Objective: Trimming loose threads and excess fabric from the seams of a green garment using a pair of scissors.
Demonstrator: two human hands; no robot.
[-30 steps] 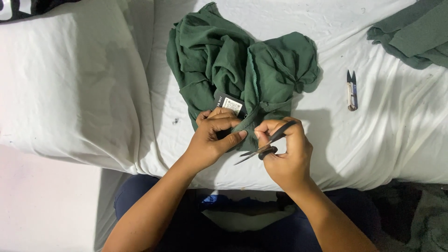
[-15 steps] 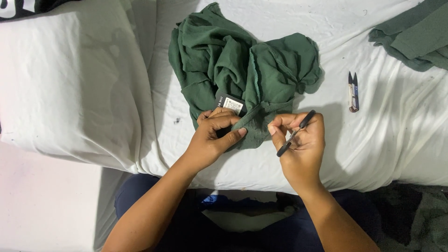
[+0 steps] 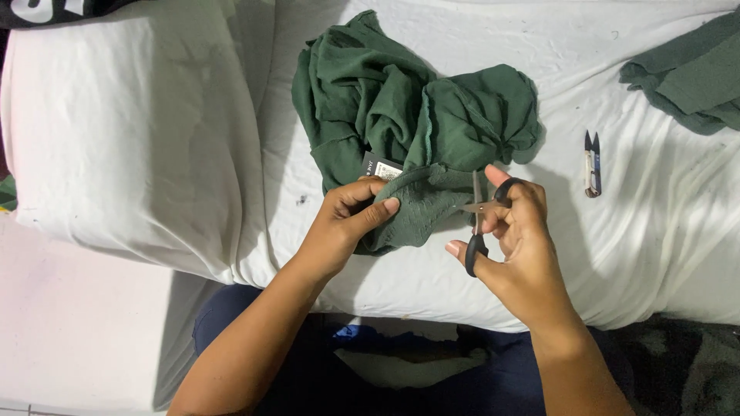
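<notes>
Left hand [image 3: 348, 219] pinches the ribbed edge of the green garment [image 3: 408, 131], heaped on the white sheet [image 3: 663, 246] near its front edge. Right hand [image 3: 515, 235] grips black scissors [image 3: 478, 223], blades up beside the cloth. Best, I judge: keep the edge taut, snip close, spare the label [image 3: 379, 167]. Snips [image 3: 591, 163] lie apart, right.

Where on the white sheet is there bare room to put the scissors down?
The white sheet is bare between the green garment and the thread snips, and below the snips. The white pillow is bare too. It is crowded where the left hand and right hand hold the scissors.
</notes>
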